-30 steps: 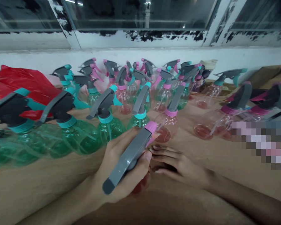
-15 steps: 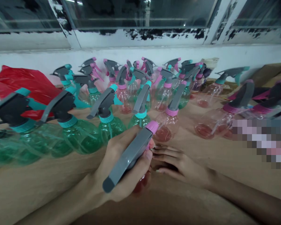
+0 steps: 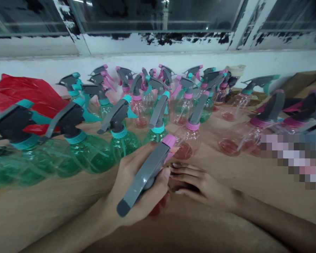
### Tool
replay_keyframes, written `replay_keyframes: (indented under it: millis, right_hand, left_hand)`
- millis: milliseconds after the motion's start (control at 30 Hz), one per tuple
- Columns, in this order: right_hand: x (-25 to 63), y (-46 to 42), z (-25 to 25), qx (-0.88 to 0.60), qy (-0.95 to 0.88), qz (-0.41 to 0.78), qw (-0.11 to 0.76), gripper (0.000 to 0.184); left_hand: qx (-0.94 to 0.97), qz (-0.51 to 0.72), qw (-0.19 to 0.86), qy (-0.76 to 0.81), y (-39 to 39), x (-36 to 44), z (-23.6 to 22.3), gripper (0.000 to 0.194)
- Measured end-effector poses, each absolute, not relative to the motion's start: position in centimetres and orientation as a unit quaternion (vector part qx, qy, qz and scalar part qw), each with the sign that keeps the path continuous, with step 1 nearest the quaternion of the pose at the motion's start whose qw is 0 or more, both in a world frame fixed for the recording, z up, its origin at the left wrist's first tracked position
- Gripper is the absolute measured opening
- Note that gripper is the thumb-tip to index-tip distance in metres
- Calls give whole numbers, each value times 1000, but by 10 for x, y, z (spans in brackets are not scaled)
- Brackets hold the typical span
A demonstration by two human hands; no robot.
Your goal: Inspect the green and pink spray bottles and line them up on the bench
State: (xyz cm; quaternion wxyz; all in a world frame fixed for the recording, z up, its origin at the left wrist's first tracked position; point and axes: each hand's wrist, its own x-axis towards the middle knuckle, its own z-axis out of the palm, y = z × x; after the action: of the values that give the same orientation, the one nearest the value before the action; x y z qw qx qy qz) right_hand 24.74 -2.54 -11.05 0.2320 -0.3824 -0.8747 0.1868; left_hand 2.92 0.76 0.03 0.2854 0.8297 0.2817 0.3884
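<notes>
My left hand (image 3: pixel 139 179) is wrapped round the neck of a spray bottle (image 3: pixel 143 179) with a grey head and pink nozzle. A fingertip shows at its pink trigger. Below the hand, part of the clear body with red tint is visible; the rest is hidden. My right hand (image 3: pixel 197 182) lies on the table just right of that bottle, fingers stretched out with the thumb apart. It holds nothing; whether its fingertips touch the bottle I cannot tell. Just beyond the hands stand a pink-collared bottle (image 3: pixel 186 142) and a green one with a turquoise collar (image 3: pixel 157 130).
Several green spray bottles (image 3: pixel 92 154) stand in a row on the left, with more green and pink ones behind. Pink-collared bottles (image 3: pixel 234 140) are on the right near a blurred-out patch. A red plastic bag (image 3: pixel 26 91) lies at the back left, before the white wall (image 3: pixel 31 66).
Half a second ago the fingertip and pink trigger were drawn in closer to my left thumb; now they are farther out again, as at first. My right hand stays in place.
</notes>
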Motion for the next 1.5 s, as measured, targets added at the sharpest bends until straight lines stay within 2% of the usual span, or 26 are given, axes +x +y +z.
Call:
replay_keyframes:
  millis: [1133,1500]
  right_hand:
    - [247,-26,-108,-384,-870,195,238,40]
    - [246,-28,-105,-393,-865,200,237,39]
  left_hand:
    - [830,389,300,264,7,30,3,17]
    - [841,373,290,263,8,28,7,6]
